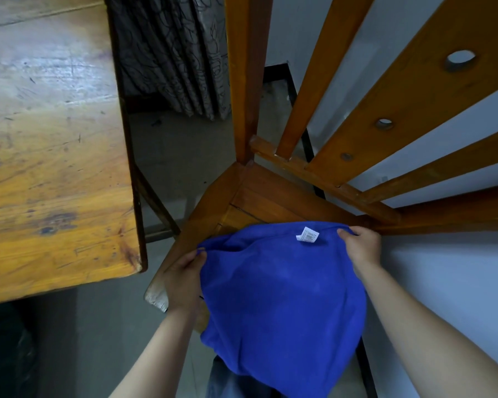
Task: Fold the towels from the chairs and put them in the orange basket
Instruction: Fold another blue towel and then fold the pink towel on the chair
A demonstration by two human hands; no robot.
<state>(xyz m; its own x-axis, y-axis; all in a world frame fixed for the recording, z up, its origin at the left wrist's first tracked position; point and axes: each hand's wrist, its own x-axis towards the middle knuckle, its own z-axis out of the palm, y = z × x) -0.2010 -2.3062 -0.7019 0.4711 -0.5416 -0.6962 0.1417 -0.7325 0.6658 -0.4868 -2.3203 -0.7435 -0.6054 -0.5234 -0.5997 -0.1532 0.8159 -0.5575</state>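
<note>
A blue towel [282, 300] with a small white label near its top edge hangs spread over the seat of a wooden chair [259, 196]. My left hand [184, 280] pinches the towel's upper left corner. My right hand [362, 248] grips the upper right corner, close to the chair's back rail. The towel's lower part droops toward my legs and hides most of the seat. No orange basket is in view.
A worn wooden table [52, 156] fills the left side, its corner close to my left hand. The chair's slatted back [385, 116] rises to the right. A patterned grey curtain [170, 53] hangs behind, above a grey floor [170, 156]. A white wall is on the right.
</note>
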